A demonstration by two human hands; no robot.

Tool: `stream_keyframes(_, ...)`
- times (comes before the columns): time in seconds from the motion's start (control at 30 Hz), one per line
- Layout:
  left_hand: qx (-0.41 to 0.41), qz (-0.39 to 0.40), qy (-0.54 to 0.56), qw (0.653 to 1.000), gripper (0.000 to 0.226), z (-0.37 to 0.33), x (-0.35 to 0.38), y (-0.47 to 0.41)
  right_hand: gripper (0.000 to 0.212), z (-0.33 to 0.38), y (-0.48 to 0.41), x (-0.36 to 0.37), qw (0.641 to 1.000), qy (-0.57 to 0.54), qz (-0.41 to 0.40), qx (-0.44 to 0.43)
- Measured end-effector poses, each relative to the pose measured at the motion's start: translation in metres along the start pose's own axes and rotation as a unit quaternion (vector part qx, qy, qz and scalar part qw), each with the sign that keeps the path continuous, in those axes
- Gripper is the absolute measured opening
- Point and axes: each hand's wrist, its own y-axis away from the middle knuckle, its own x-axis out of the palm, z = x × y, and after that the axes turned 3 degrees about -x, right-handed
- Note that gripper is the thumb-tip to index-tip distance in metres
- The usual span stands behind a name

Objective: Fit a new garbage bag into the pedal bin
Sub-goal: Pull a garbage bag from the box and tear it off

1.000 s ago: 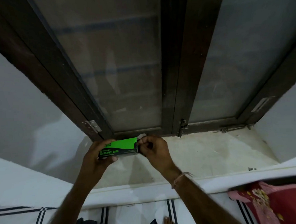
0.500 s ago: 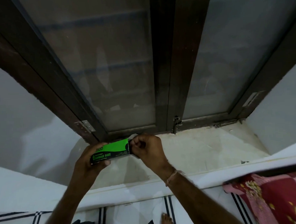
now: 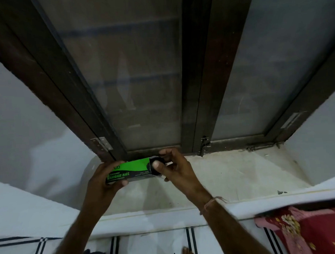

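Garbage bag box held above the window sill, long axis running left-right. Left hand clamps its left end; right hand pinches the black bag roll poking out the open right end. Pull should go rightward. Pedal bin not visible.

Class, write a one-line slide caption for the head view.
Left hand steadies garbage-bag box; right hand pinches black roll.
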Motion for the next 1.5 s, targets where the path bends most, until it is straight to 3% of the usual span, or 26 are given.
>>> stream_keyframes(0.17,0.010,-0.010,-0.016,1.000,0.055,0.009,0.001,-0.003,0.045,-0.010,-0.003,-0.005,0.999,-0.027,-0.011,0.020)
stream_keyframes(0.37,-0.014,0.005,0.023,1.000,0.060,0.024,0.015,0.001,0.023,-0.022,-0.003,-0.016,0.998,-0.033,0.000,0.062)
stream_keyframes(0.5,-0.061,-0.015,-0.019,0.998,0.067,0.054,0.029,0.004,0.020,-0.019,0.002,-0.054,0.993,-0.040,-0.090,0.062)
stream_keyframes(0.63,-0.088,0.033,-0.088,0.992,0.062,0.061,0.047,0.014,0.018,-0.021,0.013,-0.058,0.987,-0.098,-0.099,0.082)
stream_keyframes(0.73,-0.078,-0.055,-0.192,0.977,0.068,0.037,0.058,0.021,0.013,-0.026,0.024,-0.040,0.979,-0.152,-0.100,0.088)
stream_keyframes(0.77,-0.081,-0.098,-0.157,0.979,0.060,0.019,0.062,0.027,0.012,-0.027,0.028,-0.034,0.976,-0.170,-0.101,0.085)
stream_keyframes(0.83,-0.156,-0.104,0.095,0.978,0.042,-0.032,0.075,0.034,0.014,-0.025,0.034,-0.022,0.976,-0.184,-0.088,0.076)
stream_keyframes(0.9,-0.260,-0.028,0.343,0.902,0.039,-0.063,0.089,0.035,0.017,-0.021,0.040,-0.007,0.984,-0.156,-0.055,0.073)
stream_keyframes(0.97,-0.288,-0.016,0.438,0.851,0.039,-0.073,0.091,0.032,0.021,-0.016,0.044,0.005,0.989,-0.121,-0.029,0.077)
stream_keyframes(1.2,-0.338,-0.011,0.536,0.773,0.047,-0.056,0.075,0.036,0.024,-0.007,0.037,0.031,0.992,-0.052,-0.050,0.103)
stream_keyframes(1.3,-0.364,-0.003,0.569,0.737,0.064,-0.052,0.073,0.044,0.023,-0.010,0.036,0.042,0.984,-0.045,-0.096,0.141)
stream_keyframes(1.43,-0.374,0.030,0.560,0.739,0.059,-0.049,0.060,0.052,0.020,-0.008,0.035,0.052,0.966,-0.079,-0.144,0.202)
stream_keyframes(1.5,-0.380,0.057,0.576,0.722,0.054,-0.043,0.053,0.056,0.013,-0.007,0.033,0.058,0.954,-0.109,-0.164,0.224)
